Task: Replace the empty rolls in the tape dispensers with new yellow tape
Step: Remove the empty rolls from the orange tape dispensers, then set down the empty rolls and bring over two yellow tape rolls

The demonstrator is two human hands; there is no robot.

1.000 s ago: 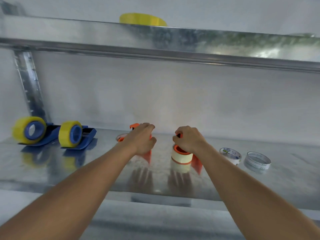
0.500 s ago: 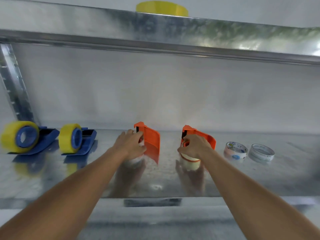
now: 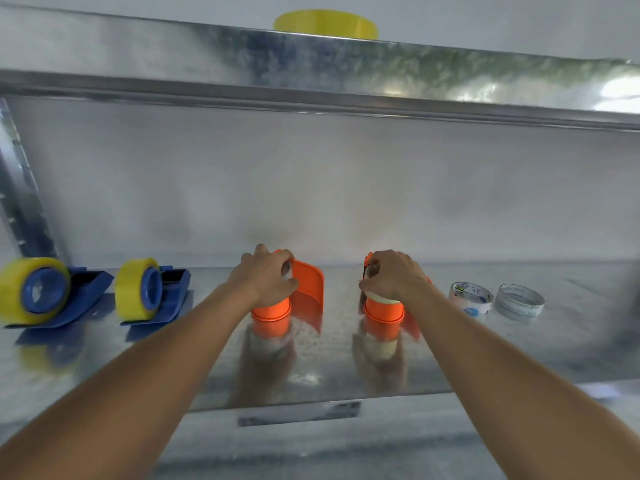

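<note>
Two orange plastic tape dispensers stand on end on the shiny metal shelf (image 3: pixel 346 382); the left hand (image 3: pixel 265 277) curls round the left dispenser (image 3: pixel 306 289), the right hand (image 3: pixel 391 277) round the right dispenser (image 3: pixel 384 311) — farther up, a yellow tape roll (image 3: pixel 325 24) lies on the upper shelf (image 3: pixel 207 53).

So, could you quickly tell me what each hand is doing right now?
Left hand: grips the left orange dispenser.
Right hand: grips the right orange dispenser.
</note>
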